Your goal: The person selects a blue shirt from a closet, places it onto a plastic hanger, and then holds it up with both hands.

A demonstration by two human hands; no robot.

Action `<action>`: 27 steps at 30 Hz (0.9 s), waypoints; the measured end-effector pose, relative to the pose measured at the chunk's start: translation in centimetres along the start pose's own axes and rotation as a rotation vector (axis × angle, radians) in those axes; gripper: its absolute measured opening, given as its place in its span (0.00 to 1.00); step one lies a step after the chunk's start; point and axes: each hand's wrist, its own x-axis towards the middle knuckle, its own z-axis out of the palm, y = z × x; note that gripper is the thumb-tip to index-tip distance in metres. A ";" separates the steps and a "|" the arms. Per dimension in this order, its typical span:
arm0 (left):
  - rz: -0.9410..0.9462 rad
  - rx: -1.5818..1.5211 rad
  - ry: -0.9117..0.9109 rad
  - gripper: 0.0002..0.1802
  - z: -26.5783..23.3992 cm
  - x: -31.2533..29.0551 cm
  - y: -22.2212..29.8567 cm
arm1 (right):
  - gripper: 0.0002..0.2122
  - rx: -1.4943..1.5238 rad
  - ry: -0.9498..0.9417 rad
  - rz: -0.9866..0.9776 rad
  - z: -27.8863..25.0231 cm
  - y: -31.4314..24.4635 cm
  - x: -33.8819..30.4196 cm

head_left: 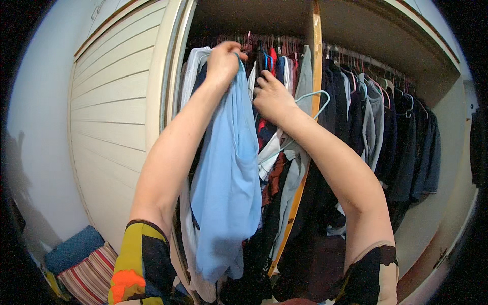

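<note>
In front of the open wardrobe, my left hand (223, 63) is raised to just below the clothes rail. It is closed on the upper edge of a light blue top (223, 178), which hangs down loosely in long folds. Level with it, to the right, my right hand (273, 96) has its fingers curled in. A pale mint clothes hanger (319, 93) sticks out from behind that wrist, and part of its thin frame shows again under the forearm. The hanger seems to be in my right hand, though the grip itself is hidden. No garment is visibly on the hanger.
A wooden divider (316, 56) splits the wardrobe. Packed clothes hang on both sides, with dark jackets (406, 152) on the right. A slatted sliding door (114, 91) stands at left. A striped cushion (91, 274) and a rolled blue cloth (73, 249) lie at lower left.
</note>
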 end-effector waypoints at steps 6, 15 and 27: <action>-0.163 0.077 0.063 0.14 -1.1 9.6 -2.7 | 0.09 0.023 -0.001 0.018 -0.7 -0.5 1.0; -0.609 -0.215 -0.353 0.12 3.5 10.0 1.1 | 0.21 0.131 0.158 0.129 2.0 -1.3 1.4; -0.676 -0.500 -0.270 0.08 6.4 12.9 -3.5 | 0.21 -0.744 0.246 0.092 0.1 -0.6 0.7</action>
